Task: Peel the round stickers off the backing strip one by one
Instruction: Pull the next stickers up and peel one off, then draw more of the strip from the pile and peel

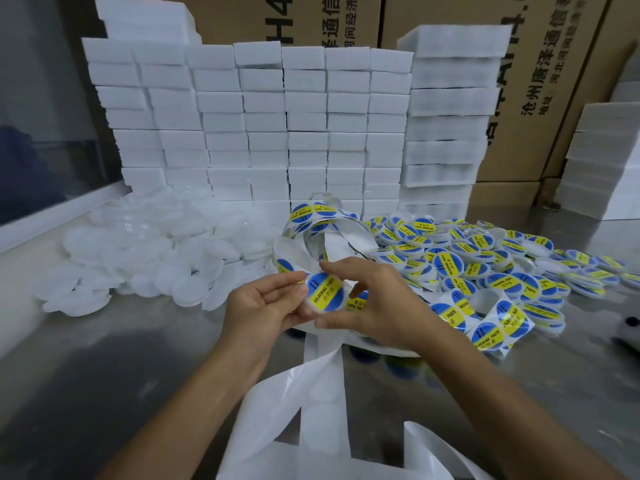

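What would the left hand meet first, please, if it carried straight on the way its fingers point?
Probably the right hand: the left hand points rightwards across the round blue-and-yellow sticker held between them.

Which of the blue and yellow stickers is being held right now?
The sticker between both hands, pinched by the left hand and right hand; the others sit on the strip or the lid pile.

Two hands: left hand (263,303), right hand (377,303). One looping backing strip (332,382). Dozens of labelled lids (485,265) right, dozens of plain lids (138,258) left; too many to count.
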The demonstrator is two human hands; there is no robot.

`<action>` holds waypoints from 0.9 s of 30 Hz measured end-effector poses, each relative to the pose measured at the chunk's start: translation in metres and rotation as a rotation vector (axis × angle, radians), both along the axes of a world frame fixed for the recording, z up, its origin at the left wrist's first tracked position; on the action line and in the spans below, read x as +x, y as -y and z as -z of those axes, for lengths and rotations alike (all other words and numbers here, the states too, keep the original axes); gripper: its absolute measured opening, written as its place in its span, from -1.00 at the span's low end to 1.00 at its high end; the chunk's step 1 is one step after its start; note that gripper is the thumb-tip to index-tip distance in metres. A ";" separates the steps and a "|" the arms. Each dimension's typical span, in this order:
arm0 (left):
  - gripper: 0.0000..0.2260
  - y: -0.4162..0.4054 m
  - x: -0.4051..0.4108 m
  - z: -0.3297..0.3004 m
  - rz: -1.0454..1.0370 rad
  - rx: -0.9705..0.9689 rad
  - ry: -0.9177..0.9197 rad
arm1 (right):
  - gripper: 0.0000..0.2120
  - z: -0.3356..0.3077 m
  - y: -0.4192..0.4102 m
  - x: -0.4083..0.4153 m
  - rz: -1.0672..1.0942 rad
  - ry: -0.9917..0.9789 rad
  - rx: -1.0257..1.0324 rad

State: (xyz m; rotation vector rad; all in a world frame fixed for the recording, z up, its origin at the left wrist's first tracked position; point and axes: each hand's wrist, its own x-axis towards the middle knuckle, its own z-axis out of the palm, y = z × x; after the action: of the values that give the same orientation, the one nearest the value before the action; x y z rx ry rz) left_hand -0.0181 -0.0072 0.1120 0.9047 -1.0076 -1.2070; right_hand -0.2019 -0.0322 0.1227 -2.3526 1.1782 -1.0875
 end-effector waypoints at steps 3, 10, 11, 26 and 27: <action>-0.90 0.002 0.001 -0.002 -0.029 -0.015 0.026 | -0.31 0.002 0.001 -0.002 0.026 -0.061 -0.036; -0.64 0.005 -0.003 0.013 -0.113 -0.090 0.418 | -0.54 -0.004 0.028 -0.033 0.362 0.130 0.028; -0.59 0.005 -0.004 0.016 -0.092 -0.072 0.476 | -0.63 -0.006 0.037 -0.042 0.427 0.144 0.018; -0.91 0.015 -0.002 0.030 -0.171 0.052 0.611 | -0.92 -0.007 0.084 -0.060 0.605 0.045 0.020; -0.95 0.015 -0.001 0.031 -0.182 0.045 0.610 | -0.92 -0.009 0.078 -0.051 0.565 0.067 0.009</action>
State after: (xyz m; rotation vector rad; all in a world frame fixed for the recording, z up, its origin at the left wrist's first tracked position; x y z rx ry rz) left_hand -0.0187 -0.0219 0.0815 1.4147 -1.3435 -0.8106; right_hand -0.2525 -0.1103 0.1314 -1.9988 1.8770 -1.3034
